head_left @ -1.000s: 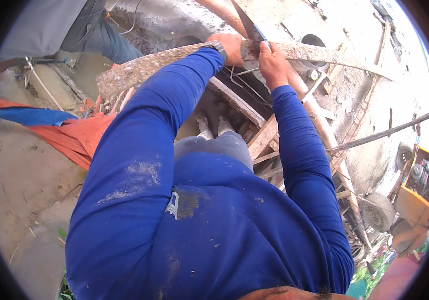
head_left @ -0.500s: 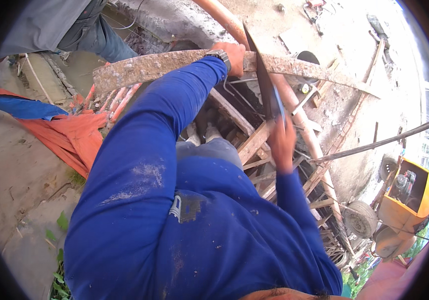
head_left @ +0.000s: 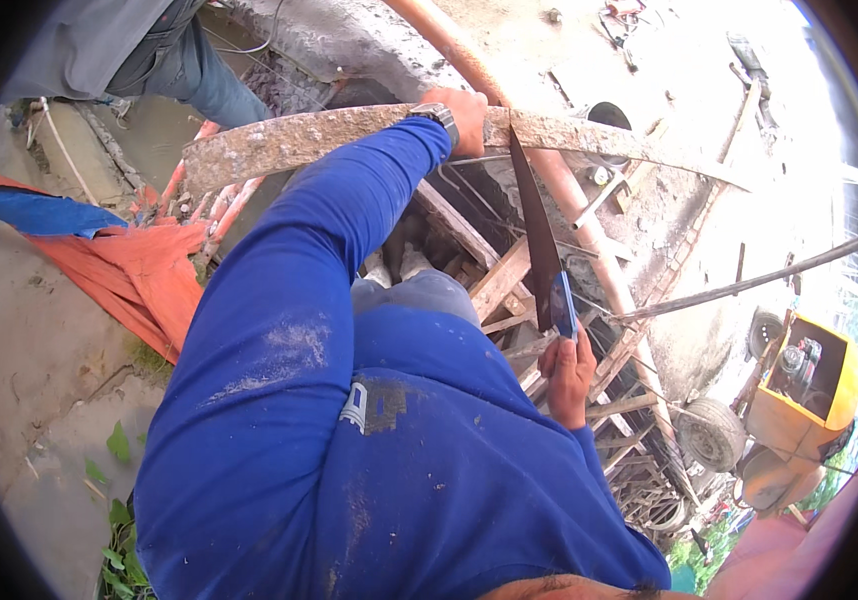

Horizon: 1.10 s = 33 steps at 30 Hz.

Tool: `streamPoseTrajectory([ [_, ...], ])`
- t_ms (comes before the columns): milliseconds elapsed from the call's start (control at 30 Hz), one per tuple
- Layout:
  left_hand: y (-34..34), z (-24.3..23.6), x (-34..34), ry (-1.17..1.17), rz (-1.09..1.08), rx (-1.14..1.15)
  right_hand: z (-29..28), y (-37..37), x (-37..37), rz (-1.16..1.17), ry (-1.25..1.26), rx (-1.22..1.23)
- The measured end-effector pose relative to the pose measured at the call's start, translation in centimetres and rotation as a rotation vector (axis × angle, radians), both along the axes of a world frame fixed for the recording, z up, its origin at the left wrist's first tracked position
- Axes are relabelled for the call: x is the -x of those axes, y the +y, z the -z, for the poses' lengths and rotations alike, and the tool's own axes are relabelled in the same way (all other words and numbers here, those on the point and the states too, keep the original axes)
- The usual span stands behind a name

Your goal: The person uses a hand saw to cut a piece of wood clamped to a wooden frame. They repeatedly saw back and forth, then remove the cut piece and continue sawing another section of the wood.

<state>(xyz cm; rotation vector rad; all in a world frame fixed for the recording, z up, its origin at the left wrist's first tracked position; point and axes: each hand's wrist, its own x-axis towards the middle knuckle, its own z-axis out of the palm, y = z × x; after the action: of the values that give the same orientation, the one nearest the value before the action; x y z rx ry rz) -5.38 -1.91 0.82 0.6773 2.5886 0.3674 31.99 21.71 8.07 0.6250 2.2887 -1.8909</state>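
Note:
A long, rough wooden plank [head_left: 289,145], crusted with pale mortar, lies across an orange-brown pole [head_left: 604,255]. My left hand [head_left: 461,118], a watch at its wrist, grips the plank just left of the pole. In my right hand [head_left: 569,375] is the blue handle of a hand saw [head_left: 537,225]. The dark blade slants up from it, and its narrow tip end meets the plank to the right of my left hand. Both my sleeves are blue and dusty.
Loose timber pieces [head_left: 504,280] lie below the plank. Another person's leg [head_left: 199,75] stands at the upper left, above an orange tarp [head_left: 144,285]. A dark bar [head_left: 759,280] crosses at the right, near a yellow wheeled machine [head_left: 809,375].
My right hand has drawn the saw down toward my body, so more blade shows below the plank. My left hand stays on the plank.

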Motion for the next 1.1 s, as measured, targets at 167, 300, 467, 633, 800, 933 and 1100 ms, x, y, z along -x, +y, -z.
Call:
streamPoseTrajectory([
  [167,-0.1,0.4,-0.6,0.007,-0.048,0.040,7.8,-3.1,16.3,-0.128,0.263,-0.509],
  [300,-0.7,0.4,-0.4,0.016,-0.027,0.082,10.8,-5.8,31.2,-0.096,0.184,-0.348],
  [467,-1.0,-0.6,-0.4,-0.024,-0.024,0.093,7.7,-3.6,16.5,-0.122,0.223,-0.177],
  [633,-0.7,-0.1,-0.8,-0.018,-0.041,0.038,-0.2,0.7,-2.7,-0.028,0.045,0.038],
  [800,-0.7,0.9,-1.4,-0.002,-0.078,0.051,5.3,-3.8,16.1,-0.162,0.196,-0.443],
  [933,0.5,0.2,-0.9,0.028,-0.007,0.040,11.2,-5.8,30.0,-0.005,0.239,-0.229],
  [1100,0.4,-0.6,-1.0,0.033,-0.021,0.096,9.1,-2.9,16.8,-0.080,0.334,-0.343],
])
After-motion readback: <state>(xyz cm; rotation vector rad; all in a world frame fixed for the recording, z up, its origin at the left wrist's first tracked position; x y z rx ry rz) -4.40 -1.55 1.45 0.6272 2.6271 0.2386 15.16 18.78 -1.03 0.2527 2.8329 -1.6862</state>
